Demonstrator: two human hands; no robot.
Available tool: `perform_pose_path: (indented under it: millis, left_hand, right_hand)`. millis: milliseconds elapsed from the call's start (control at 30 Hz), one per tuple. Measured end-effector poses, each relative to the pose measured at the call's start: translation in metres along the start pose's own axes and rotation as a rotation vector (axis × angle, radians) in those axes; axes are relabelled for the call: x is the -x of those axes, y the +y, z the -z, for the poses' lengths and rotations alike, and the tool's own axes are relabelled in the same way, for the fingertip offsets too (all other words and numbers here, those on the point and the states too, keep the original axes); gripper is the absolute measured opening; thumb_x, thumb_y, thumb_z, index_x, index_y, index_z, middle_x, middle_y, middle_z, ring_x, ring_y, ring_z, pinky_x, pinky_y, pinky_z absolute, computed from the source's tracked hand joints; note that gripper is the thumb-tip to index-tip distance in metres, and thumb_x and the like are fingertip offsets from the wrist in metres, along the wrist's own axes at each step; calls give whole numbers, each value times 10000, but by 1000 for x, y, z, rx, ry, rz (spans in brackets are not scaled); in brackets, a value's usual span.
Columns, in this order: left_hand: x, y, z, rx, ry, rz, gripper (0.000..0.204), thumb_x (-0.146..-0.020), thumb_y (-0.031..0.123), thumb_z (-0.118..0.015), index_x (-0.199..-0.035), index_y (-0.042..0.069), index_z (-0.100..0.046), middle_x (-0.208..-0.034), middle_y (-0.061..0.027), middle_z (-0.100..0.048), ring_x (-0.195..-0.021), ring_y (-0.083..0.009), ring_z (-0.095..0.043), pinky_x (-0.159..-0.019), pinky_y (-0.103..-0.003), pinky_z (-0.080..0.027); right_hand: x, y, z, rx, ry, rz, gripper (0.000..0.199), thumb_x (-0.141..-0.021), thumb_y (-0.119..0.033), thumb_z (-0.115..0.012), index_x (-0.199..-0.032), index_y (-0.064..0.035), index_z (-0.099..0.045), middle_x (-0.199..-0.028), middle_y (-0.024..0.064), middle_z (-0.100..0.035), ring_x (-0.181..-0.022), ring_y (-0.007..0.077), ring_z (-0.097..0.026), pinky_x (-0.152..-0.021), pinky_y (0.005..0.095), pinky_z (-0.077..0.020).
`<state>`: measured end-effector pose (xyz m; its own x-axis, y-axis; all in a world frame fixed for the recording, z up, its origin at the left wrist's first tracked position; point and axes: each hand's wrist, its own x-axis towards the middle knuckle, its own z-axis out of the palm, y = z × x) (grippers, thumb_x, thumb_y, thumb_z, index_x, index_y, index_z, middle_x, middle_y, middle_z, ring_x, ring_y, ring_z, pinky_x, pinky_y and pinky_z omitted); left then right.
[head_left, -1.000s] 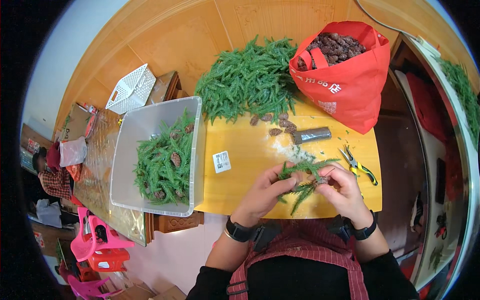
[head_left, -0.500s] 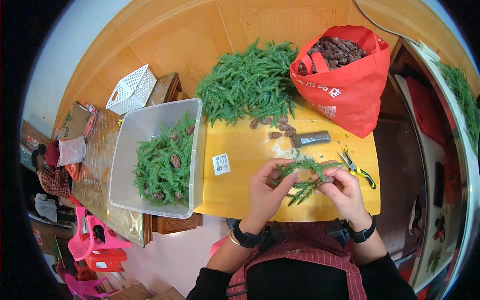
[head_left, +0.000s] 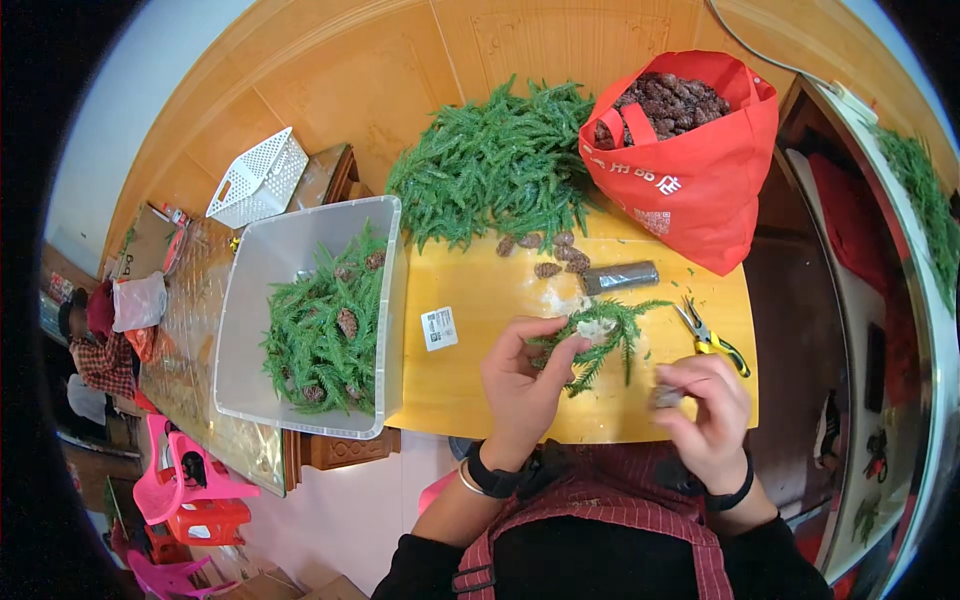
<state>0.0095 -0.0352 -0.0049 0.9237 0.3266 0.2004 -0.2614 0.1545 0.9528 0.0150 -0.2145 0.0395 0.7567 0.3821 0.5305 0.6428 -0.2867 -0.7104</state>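
An artificial green pine sprig (head_left: 622,330) is pinched between the thumb and fingers of my left hand (head_left: 522,385), its branches spreading to the right over the yellow table. My right hand (head_left: 715,410) is closed on a pine cone (head_left: 667,396), blurred by motion, low and to the right of the sprig and apart from it. Yellow-and-black pliers (head_left: 712,338) lie with jaws parted, just beyond my right hand. Past the sprig are a dark wrapped bundle (head_left: 620,277) and several loose pine cones (head_left: 576,262).
A clear plastic bin (head_left: 240,345) on the left holds sprigs with cones attached. A heap of green sprigs (head_left: 500,160) lies at the back, beside a red bag (head_left: 700,195) full of pine cones. A white label (head_left: 438,328) and white basket (head_left: 262,180) are farther left.
My right hand has come away from the sprig, moving down and right with a pine cone. The left hand still holds the sprig, whose branches now spread more openly.
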Motion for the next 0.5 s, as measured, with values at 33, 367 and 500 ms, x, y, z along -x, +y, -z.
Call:
perform_pose_path:
  millis: [33, 367, 500]
  left_hand:
    - [0, 1, -1, 3, -2, 1, 189, -805, -26, -578, -979, 3, -510, -898, -63, -574, -787, -152, -633, -513, -182, -468]
    - [7, 8, -5, 3, -16, 5, 179, -793, -51, -568, -957, -8, -508, -872, -68, -556, -707, -117, -605, -521, -191, -491]
    - [8, 9, -6, 4, -21, 36, 187, -790, -36, -578, -959, -2, -504, -822, -60, -572, -688, -104, -599, -514, -189, -484]
  right_hand:
    - [-2, -1, -4, 3, 1, -2, 239, -713, 36, -601, -952, 24, -601, -872, 117, -544, -724, 173, -574, -575, 239, -466]
    - [-6, 2, -21, 222, -62, -88, 337, -668, 50, -682, -992, 4, -598, -847, 82, -514, -700, 155, -594, -591, 233, -517]
    - [-9, 2, -26, 194, 7, -45, 298, -652, 32, -710, -922, 8, -588, -821, 85, -524, -649, 149, -593, -549, 230, -513]
